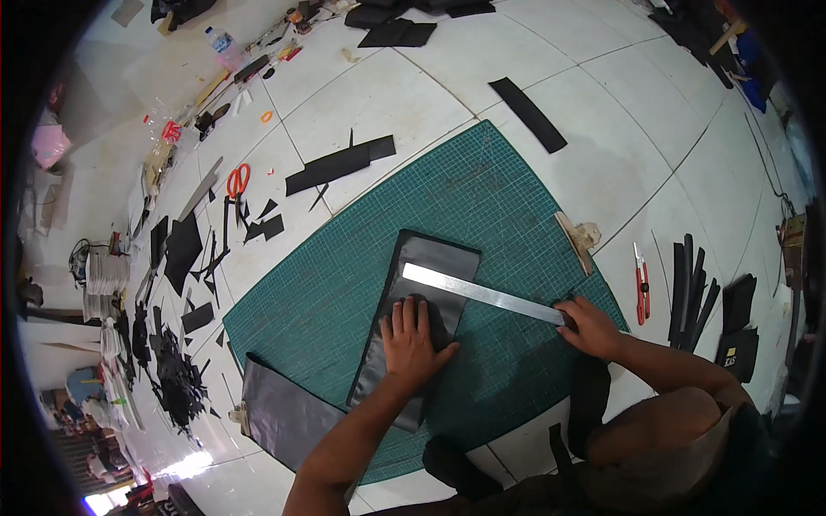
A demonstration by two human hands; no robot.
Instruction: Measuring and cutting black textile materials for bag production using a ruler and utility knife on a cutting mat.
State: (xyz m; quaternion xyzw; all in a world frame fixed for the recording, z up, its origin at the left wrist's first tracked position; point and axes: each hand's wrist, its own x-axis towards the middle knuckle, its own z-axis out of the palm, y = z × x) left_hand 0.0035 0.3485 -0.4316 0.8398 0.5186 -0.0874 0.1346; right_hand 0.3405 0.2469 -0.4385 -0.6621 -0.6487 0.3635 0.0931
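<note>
1 smooth grey sheet overlaps the gridded green mat. Rightward, the left hand lies flat, gripping nothing, on a glossy dark rectangular panel mid-mat. Across it slants a thin steel ruler, right end gripped by the right hand: seemingly alignment, calling for a still panel. Beyond lies a red cutter.

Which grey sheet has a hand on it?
The central sheet, under the left hand; the other sheet, at the picture's lower left, has none.
</note>
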